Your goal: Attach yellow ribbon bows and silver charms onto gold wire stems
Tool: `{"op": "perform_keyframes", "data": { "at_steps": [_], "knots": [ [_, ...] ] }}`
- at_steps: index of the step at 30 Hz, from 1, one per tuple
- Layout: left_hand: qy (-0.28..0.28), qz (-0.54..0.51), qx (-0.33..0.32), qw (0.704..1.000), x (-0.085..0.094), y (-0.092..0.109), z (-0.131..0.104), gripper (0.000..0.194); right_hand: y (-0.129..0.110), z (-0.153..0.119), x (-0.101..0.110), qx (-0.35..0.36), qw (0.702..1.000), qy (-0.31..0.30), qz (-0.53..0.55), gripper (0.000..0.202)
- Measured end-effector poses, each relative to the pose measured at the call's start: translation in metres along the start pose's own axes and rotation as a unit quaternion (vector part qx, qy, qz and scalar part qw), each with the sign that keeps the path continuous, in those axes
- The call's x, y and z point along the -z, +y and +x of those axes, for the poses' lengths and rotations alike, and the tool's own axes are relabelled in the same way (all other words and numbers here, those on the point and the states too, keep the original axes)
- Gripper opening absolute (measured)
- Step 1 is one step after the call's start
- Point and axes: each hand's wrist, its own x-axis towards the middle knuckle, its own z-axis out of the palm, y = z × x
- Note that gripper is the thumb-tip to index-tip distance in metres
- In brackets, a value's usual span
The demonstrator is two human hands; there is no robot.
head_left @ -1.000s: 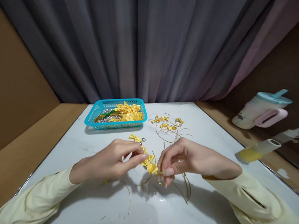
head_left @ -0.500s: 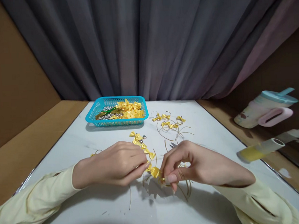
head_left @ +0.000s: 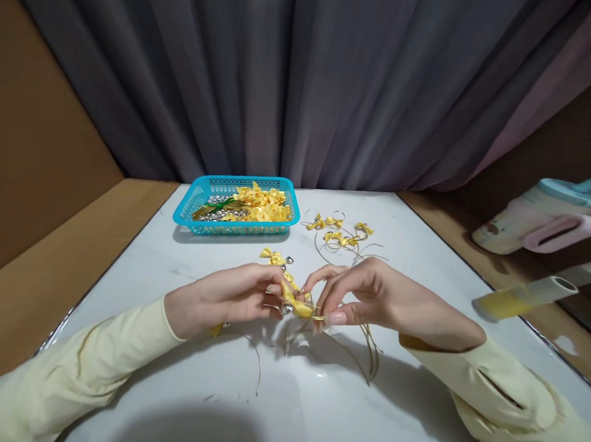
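Observation:
Between my two hands, above the white table, is a yellow ribbon bow with a silver bell at its left side. My left hand grips the bow's left end between thumb and fingers. My right hand pinches a thin gold cord at the bow's right end, with its other fingers curled above. Just behind the hands lie more yellow bows with bells, partly covered by my left fingers. Loose gold cords trail on the table below my right hand.
A blue mesh basket at the back holds yellow bows, silver bells and a green-tied gold bundle. Finished-looking bows with looped cords lie to its right. A tumbler and a clear tube with yellow inside lie at the right edge.
My left hand has turned, its fingers now showing at the bow, and the bell has come into sight. Both hands sit slightly higher in view; the camera has shifted a little.

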Motion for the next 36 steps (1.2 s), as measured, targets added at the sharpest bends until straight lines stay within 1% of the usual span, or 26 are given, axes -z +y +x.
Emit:
{"op": "perform_keyframes", "data": {
  "at_steps": [1,3,5,6,9,10,12,13,14,15,16,18,20,21,22,23,26,28,30,32,34,36],
  "knots": [
    [-0.009,0.002,-0.025,1.000,0.002,-0.003,0.002,0.022,-0.002,0.000,-0.002,0.002,1.000,0.006,-0.012,0.009],
    [-0.029,0.032,-0.096,0.994,0.006,-0.009,0.006,0.021,-0.006,-0.001,-0.006,0.007,0.998,0.021,-0.054,0.010],
    [-0.031,0.086,-0.156,0.984,0.008,-0.011,0.007,0.021,-0.009,-0.001,-0.010,0.017,0.994,0.037,-0.102,0.011],
    [-0.026,0.114,-0.173,0.978,0.008,-0.012,0.007,0.022,-0.011,-0.001,-0.012,0.021,0.991,0.044,-0.122,0.012],
    [-0.001,0.169,-0.199,0.965,0.006,-0.008,0.004,0.025,-0.013,-0.001,-0.013,0.030,0.985,0.054,-0.161,0.012],
    [0.015,0.180,-0.202,0.963,0.004,-0.005,0.002,0.025,-0.014,-0.001,-0.013,0.032,0.983,0.054,-0.170,0.012],
    [0.061,0.218,-0.194,0.954,0.000,0.000,-0.005,0.025,-0.015,-0.002,-0.013,0.040,0.980,0.055,-0.189,0.013],
    [0.091,0.249,-0.194,0.944,-0.002,0.003,-0.008,0.026,-0.015,-0.003,-0.013,0.042,0.977,0.056,-0.201,0.013],
    [0.123,0.288,-0.204,0.927,-0.004,0.005,-0.011,0.027,-0.016,-0.004,-0.013,0.043,0.974,0.058,-0.216,0.014],
    [0.154,0.331,-0.225,0.903,-0.006,0.006,-0.013,0.027,-0.016,-0.005,-0.013,0.043,0.970,0.063,-0.231,0.014],
    [0.180,0.373,-0.257,0.873,-0.008,0.006,-0.015,0.025,-0.017,-0.006,-0.013,0.043,0.966,0.069,-0.246,0.015],
    [0.213,0.442,-0.340,0.802,-0.009,0.004,-0.016,0.021,-0.017,-0.008,-0.014,0.039,0.959,0.087,-0.267,0.015],
    [0.217,0.483,-0.420,0.737,-0.010,-0.001,-0.015,0.016,-0.018,-0.010,-0.015,0.037,0.956,0.100,-0.273,0.014],
    [0.217,0.490,-0.454,0.712,-0.009,-0.003,-0.014,0.014,-0.018,-0.011,-0.016,0.035,0.956,0.102,-0.272,0.015],
    [0.221,0.492,-0.480,0.692,-0.009,-0.006,-0.013,0.012,-0.019,-0.011,-0.017,0.033,0.958,0.101,-0.268,0.015],
    [0.228,0.489,-0.496,0.680,-0.009,-0.008,-0.013,0.011,-0.019,-0.011,-0.017,0.030,0.960,0.100,-0.259,0.015],
    [0.261,0.479,-0.517,0.660,-0.011,-0.012,-0.013,0.009,-0.022,-0.011,-0.017,0.010,0.973,0.096,-0.211,0.012],
    [0.282,0.489,-0.525,0.637,-0.012,-0.014,-0.014,0.011,-0.023,-0.011,-0.015,-0.010,0.980,0.093,-0.175,0.012],
    [0.300,0.520,-0.528,0.601,-0.011,-0.014,-0.014,0.014,-0.022,-0.014,-0.013,-0.019,0.982,0.093,-0.160,0.012],
    [0.311,0.559,-0.526,0.561,-0.008,-0.015,-0.014,0.013,-0.022,-0.019,-0.012,-0.007,0.977,0.103,-0.186,0.013],
    [0.305,0.599,-0.531,0.516,-0.004,-0.015,-0.012,0.012,-0.023,-0.026,-0.013,0.014,0.966,0.111,-0.232,0.013],
    [0.284,0.636,-0.548,0.464,-0.001,-0.014,-0.011,0.012,-0.029,-0.035,-0.015,0.033,0.961,0.097,-0.255,0.015]
  ]
}}
